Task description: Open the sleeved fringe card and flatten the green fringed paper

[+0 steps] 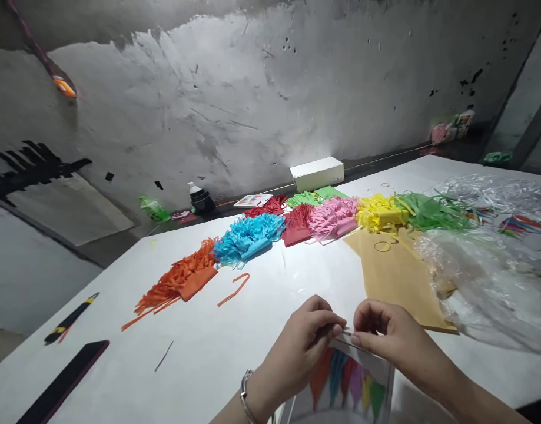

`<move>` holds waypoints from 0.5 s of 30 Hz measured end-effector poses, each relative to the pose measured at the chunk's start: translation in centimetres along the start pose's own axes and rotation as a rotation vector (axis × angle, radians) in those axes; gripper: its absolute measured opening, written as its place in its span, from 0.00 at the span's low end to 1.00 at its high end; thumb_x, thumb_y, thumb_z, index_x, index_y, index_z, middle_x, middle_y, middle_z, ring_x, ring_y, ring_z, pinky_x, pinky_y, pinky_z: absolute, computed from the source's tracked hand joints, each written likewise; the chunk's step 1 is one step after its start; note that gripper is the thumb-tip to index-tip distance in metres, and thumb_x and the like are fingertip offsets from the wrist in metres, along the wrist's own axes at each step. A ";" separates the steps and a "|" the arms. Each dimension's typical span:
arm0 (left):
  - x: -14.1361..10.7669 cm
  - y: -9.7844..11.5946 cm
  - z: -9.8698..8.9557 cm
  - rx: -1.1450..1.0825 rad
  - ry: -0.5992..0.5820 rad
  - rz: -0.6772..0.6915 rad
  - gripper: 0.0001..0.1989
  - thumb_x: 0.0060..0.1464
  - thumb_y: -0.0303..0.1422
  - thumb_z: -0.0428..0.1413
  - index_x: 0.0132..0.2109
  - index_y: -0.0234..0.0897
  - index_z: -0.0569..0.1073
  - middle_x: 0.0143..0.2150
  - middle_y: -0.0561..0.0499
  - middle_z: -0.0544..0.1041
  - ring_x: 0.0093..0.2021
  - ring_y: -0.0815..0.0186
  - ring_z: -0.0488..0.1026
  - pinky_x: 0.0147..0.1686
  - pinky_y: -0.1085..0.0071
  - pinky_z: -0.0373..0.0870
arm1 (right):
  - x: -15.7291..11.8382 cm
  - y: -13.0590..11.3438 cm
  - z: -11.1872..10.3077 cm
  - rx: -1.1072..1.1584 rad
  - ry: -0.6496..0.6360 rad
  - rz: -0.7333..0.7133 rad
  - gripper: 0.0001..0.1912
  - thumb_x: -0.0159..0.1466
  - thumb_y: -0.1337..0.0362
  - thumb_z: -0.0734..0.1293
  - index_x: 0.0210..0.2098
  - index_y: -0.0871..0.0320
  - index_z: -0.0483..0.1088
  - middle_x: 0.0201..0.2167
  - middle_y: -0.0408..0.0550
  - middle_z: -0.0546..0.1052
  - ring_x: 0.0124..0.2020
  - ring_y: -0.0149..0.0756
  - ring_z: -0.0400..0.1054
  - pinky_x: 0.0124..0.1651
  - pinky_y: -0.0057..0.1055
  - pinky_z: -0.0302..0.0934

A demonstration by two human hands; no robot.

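dim grey room, pale glare on wall, edges stretched, corners dark

a slim silver bangle — shiny, curved — rings the left wrist, hands bare

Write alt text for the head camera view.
Two bare hands, left and right, pinch the top edge of a clear packet showing coloured pennants. Beyond, fringed paper bundles in several colours cross a white table.
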State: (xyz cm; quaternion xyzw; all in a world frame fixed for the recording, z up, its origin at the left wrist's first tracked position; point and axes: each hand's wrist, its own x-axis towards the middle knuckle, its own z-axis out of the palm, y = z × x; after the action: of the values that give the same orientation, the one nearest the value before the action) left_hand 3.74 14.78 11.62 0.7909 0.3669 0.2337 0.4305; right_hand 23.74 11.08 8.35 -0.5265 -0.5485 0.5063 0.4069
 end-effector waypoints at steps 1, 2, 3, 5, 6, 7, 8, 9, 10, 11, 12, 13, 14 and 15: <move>-0.2 0.0 0.0 -0.004 0.004 0.006 0.12 0.64 0.29 0.54 0.45 0.40 0.83 0.41 0.47 0.72 0.41 0.62 0.72 0.41 0.69 0.67 | 0.0 0.0 0.2 -0.027 0.016 -0.016 0.07 0.54 0.60 0.71 0.28 0.56 0.70 0.24 0.39 0.71 0.29 0.32 0.64 0.31 0.28 0.57; -0.4 0.1 0.0 -0.006 0.007 0.010 0.12 0.65 0.29 0.53 0.45 0.40 0.83 0.40 0.47 0.72 0.41 0.62 0.72 0.41 0.69 0.67 | 0.0 0.0 0.4 -0.049 0.034 -0.029 0.07 0.54 0.60 0.71 0.27 0.56 0.70 0.24 0.39 0.71 0.28 0.33 0.65 0.31 0.28 0.57; -0.5 0.1 -0.1 -0.004 0.011 0.012 0.12 0.65 0.29 0.53 0.45 0.40 0.83 0.40 0.47 0.72 0.41 0.62 0.72 0.41 0.69 0.67 | 0.1 0.1 0.6 -0.069 0.050 -0.043 0.06 0.53 0.61 0.70 0.27 0.56 0.70 0.24 0.39 0.71 0.28 0.33 0.65 0.31 0.29 0.58; -0.8 0.1 -0.1 0.007 0.021 0.011 0.13 0.65 0.30 0.52 0.44 0.39 0.83 0.41 0.46 0.72 0.41 0.62 0.72 0.42 0.68 0.67 | 0.0 0.4 1.0 -0.102 0.083 -0.062 0.04 0.54 0.63 0.70 0.28 0.55 0.70 0.25 0.40 0.72 0.29 0.34 0.66 0.32 0.29 0.59; -0.9 0.1 -0.2 0.013 0.026 0.009 0.13 0.65 0.30 0.52 0.43 0.38 0.82 0.41 0.46 0.73 0.41 0.61 0.72 0.42 0.68 0.67 | -0.1 0.7 1.2 -0.116 0.123 -0.084 0.05 0.53 0.64 0.70 0.31 0.55 0.71 0.27 0.41 0.72 0.29 0.34 0.67 0.33 0.30 0.60; -1.0 0.0 -0.2 0.018 0.030 0.005 0.13 0.66 0.31 0.51 0.43 0.38 0.82 0.41 0.46 0.73 0.41 0.61 0.72 0.42 0.68 0.67 | -0.2 1.1 1.4 -0.138 0.188 -0.132 0.09 0.53 0.64 0.70 0.35 0.55 0.72 0.30 0.42 0.73 0.31 0.35 0.68 0.34 0.31 0.62; -1.1 -0.1 -0.2 0.022 0.037 0.001 0.13 0.66 0.31 0.51 0.43 0.37 0.81 0.41 0.45 0.73 0.41 0.61 0.72 0.42 0.68 0.67 | -0.4 1.4 1.6 -0.171 0.266 -0.213 0.13 0.54 0.65 0.71 0.40 0.54 0.72 0.33 0.43 0.74 0.32 0.36 0.68 0.36 0.31 0.63; -1.2 -0.2 -0.2 0.025 0.047 -0.002 0.13 0.66 0.32 0.51 0.44 0.37 0.81 0.42 0.45 0.74 0.41 0.61 0.73 0.42 0.67 0.68 | -0.6 1.8 1.8 -0.218 0.339 -0.325 0.16 0.56 0.66 0.71 0.44 0.53 0.71 0.36 0.44 0.74 0.34 0.36 0.69 0.37 0.31 0.65; -1.3 -0.4 -0.2 0.029 0.056 0.001 0.12 0.66 0.33 0.51 0.46 0.36 0.79 0.43 0.44 0.74 0.42 0.61 0.73 0.42 0.67 0.68 | -0.9 2.0 2.1 -0.283 0.384 -0.459 0.16 0.59 0.67 0.70 0.47 0.52 0.71 0.38 0.45 0.74 0.36 0.37 0.70 0.38 0.31 0.65; -1.4 -0.5 -0.2 0.032 0.063 0.006 0.12 0.66 0.33 0.51 0.48 0.36 0.78 0.44 0.44 0.74 0.42 0.60 0.73 0.43 0.66 0.68 | -1.1 2.2 2.3 -0.359 0.395 -0.594 0.14 0.62 0.68 0.69 0.48 0.51 0.72 0.38 0.46 0.74 0.37 0.36 0.70 0.39 0.31 0.66; -1.5 -0.7 -0.1 0.034 0.068 0.011 0.12 0.67 0.34 0.51 0.51 0.37 0.76 0.45 0.44 0.75 0.42 0.60 0.73 0.44 0.66 0.68 | -1.3 2.3 2.4 -0.434 0.372 -0.700 0.11 0.65 0.69 0.68 0.47 0.51 0.73 0.36 0.46 0.74 0.37 0.36 0.70 0.39 0.31 0.66; -1.6 -0.8 -0.1 0.033 0.071 0.013 0.13 0.67 0.35 0.51 0.54 0.37 0.74 0.45 0.44 0.75 0.43 0.60 0.74 0.45 0.65 0.69 | -1.4 2.3 2.5 -0.496 0.330 -0.760 0.09 0.68 0.69 0.66 0.45 0.51 0.75 0.35 0.46 0.74 0.36 0.36 0.69 0.39 0.31 0.65; -1.7 -0.9 0.0 0.024 0.073 0.012 0.14 0.67 0.35 0.51 0.56 0.38 0.73 0.45 0.44 0.76 0.44 0.60 0.74 0.46 0.65 0.69 | -1.4 2.2 2.5 -0.547 0.294 -0.789 0.09 0.69 0.69 0.65 0.44 0.52 0.76 0.33 0.46 0.74 0.36 0.36 0.69 0.38 0.31 0.65; -1.8 -1.0 0.0 0.009 0.075 0.007 0.15 0.67 0.35 0.51 0.57 0.39 0.71 0.46 0.45 0.76 0.44 0.60 0.74 0.46 0.64 0.69 | -1.4 2.1 2.4 -0.590 0.266 -0.792 0.09 0.70 0.68 0.65 0.43 0.53 0.77 0.32 0.46 0.74 0.34 0.36 0.69 0.38 0.32 0.64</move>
State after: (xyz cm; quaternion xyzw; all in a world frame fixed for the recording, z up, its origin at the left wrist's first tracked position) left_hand 2.25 13.71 10.62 0.7847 0.3811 0.2632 0.4119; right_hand 21.90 9.25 6.03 -0.4307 -0.7690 0.0652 0.4679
